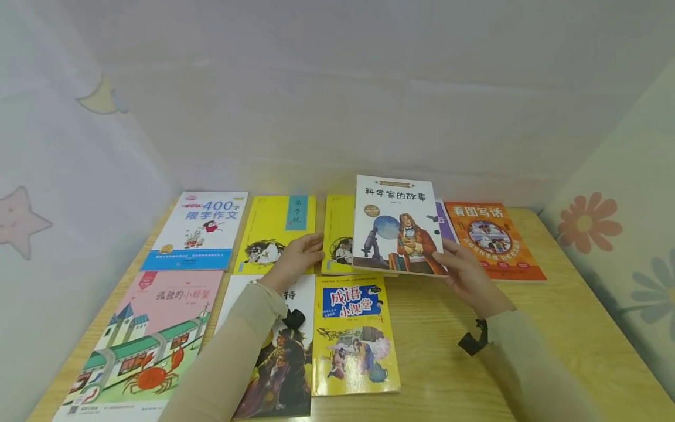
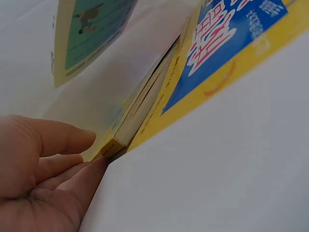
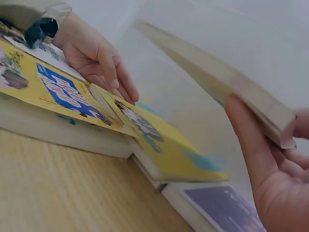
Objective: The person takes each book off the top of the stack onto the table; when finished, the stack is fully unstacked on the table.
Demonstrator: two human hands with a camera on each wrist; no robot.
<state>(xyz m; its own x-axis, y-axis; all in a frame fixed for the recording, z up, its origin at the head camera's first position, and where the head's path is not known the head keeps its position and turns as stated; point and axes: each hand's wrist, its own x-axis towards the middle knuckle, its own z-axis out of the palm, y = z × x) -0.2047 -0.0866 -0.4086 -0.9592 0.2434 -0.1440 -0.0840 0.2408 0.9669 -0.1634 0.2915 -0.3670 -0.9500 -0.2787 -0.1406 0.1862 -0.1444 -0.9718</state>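
1. Wooden table (image 1: 554, 328) carries two rows of books.
2. Scientist book (image 1: 396, 225) is lifted above the table's far row, tilted.
3. Right hand (image 1: 466, 275) grips its lower right corner.
4. Left hand (image 1: 297, 258), fingers relaxed, rests on the yellow book (image 1: 276, 231) left of it.

This looks like a child's room or study corner in a home. A light wooden table (image 1: 554, 328) stands pushed into a corner, with pale walls close on three sides. The left wall (image 1: 63, 193) carries soft nursery-style prints of a pink star (image 1: 18, 221) and a yellow moon (image 1: 100, 98); the right wall shows large cartoon flowers (image 1: 586, 221) in orange and blue. Spread over the table are children's books (image 1: 203, 231) with bright illustrated covers and Chinese titles, laid flat in two rows, near and far.
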